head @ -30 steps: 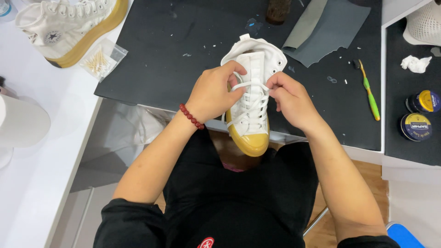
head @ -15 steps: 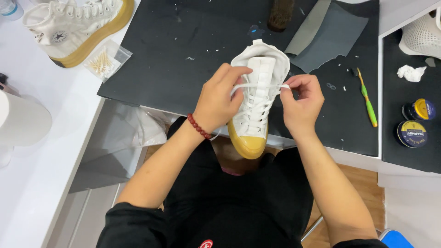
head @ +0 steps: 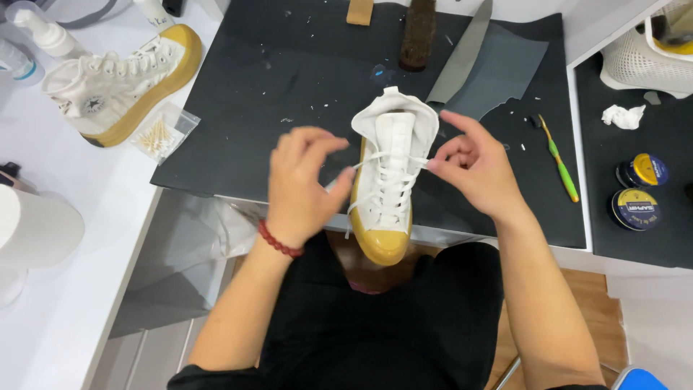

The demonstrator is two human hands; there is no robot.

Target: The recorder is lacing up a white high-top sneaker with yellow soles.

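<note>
While second white high-top (head: 119, 83) lies at the mat's (head: 289, 72) left edge, left hand (head: 303, 184) pinches a lace end (head: 333, 185). White high-top sneaker (head: 388, 184) sits at front edge, toe overhanging. Right hand (head: 473, 170) pinches other lace end. Toothbrush (head: 559, 159) near right edge.

Two round tins at right, side by side on dark mat: farther tin (head: 642, 170) dark blue with yellow label patch on lid; nearer tin (head: 636, 209) dark blue-black, lid label gold-rimmed. Small clear plastic bag (head: 160, 134) of pale cotton swabs at left, straddling the black mat's edge, just beside the spare shoe's sole. Round dark patch label (head: 92, 106) on that shoe's ankle, far left. White pump bottle (head: 40, 29) and second bottle with blue label band (head: 16, 61) in far-left corner. No signs or screens.
</note>
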